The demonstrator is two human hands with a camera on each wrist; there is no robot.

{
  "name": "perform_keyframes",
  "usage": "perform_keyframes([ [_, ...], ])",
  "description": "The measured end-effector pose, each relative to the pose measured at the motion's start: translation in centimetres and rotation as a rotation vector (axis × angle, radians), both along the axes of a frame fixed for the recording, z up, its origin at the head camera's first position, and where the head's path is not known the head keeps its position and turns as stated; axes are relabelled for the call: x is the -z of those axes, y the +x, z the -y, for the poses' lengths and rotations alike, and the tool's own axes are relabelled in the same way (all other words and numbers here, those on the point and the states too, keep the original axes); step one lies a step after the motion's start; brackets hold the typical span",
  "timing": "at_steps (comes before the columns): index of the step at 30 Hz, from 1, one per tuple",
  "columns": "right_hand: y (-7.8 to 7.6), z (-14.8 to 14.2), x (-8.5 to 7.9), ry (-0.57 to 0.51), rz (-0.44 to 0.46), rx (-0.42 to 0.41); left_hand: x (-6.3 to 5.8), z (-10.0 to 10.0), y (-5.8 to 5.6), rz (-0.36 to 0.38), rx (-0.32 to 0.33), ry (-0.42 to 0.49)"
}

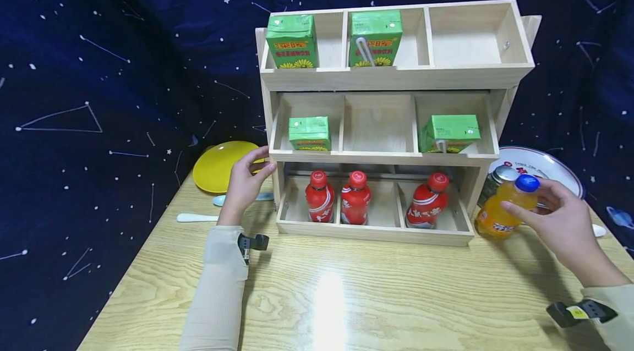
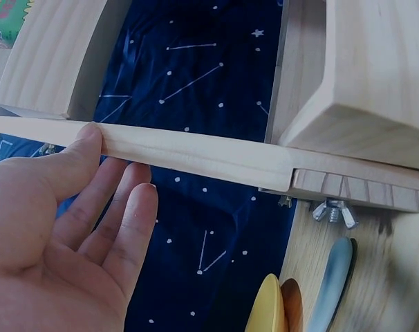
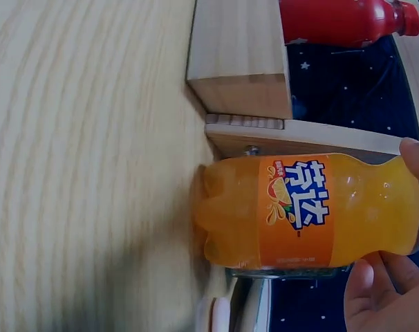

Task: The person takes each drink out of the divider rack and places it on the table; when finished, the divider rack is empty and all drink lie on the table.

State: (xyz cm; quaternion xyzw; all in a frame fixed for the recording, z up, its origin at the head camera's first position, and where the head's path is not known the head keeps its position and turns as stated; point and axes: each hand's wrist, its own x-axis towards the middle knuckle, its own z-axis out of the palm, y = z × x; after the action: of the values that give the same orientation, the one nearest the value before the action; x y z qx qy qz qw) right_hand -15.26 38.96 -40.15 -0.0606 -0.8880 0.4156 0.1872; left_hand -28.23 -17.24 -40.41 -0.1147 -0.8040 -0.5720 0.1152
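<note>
Right hand's grip (image 1: 567, 224) closed round upper part of smooth, waisted orange bottle (image 1: 502, 210), right of frame | pale-grained wooden shelf (image 1: 386, 235), centre; left upright (image 2: 196, 155) seemingly pinched by left hand's grip (image 1: 245, 183), fingertips partly hidden | bottle just beside shelf's squared lower-right edge, little room between | wide stretch of grained bench (image 1: 396, 296), lower frame

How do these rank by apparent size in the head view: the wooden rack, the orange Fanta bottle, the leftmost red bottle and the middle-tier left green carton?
1. Wooden rack
2. Orange Fanta bottle
3. Leftmost red bottle and middle-tier left green carton: too alike to rank
</note>
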Motion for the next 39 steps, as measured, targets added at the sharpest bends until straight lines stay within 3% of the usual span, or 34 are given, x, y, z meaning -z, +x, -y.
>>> perform_keyframes([
  [8, -0.2, -0.5, 0.4, 0.060, -0.031, -0.061, -0.5, -0.1, 0.1, 0.012, 0.003, 0.009],
  [15, -0.3, -1.0, -0.1, 0.122, 0.054, -0.103, -3.0, -1.0, 2.2, 0.019, 0.006, -0.012],
  [18, -0.2, -1.1, -0.9, 0.136, 0.070, -0.082, -3.4, -1.1, 2.6, 0.024, 0.002, -0.016],
  [22, 0.5, -1.2, -2.5, 0.125, -0.004, -0.014, -3.3, -1.2, 2.7, 0.030, 0.001, -0.016],
  [24, 0.8, -1.1, -3.5, 0.078, -0.093, -0.006, -3.3, -1.3, 2.8, 0.034, -0.003, -0.018],
  [30, 1.0, 0.4, -6.8, 0.026, -0.323, -0.062, -3.4, -1.5, 3.0, 0.039, -0.010, -0.029],
  [35, 0.8, 3.3, -10.2, 0.047, -0.402, -0.131, -2.2, -1.0, 1.8, 0.044, -0.011, -0.020],
  [39, 0.2, 5.9, -12.7, 0.080, -0.374, -0.166, -0.6, -0.4, 0.5, 0.043, -0.009, 0.001],
])
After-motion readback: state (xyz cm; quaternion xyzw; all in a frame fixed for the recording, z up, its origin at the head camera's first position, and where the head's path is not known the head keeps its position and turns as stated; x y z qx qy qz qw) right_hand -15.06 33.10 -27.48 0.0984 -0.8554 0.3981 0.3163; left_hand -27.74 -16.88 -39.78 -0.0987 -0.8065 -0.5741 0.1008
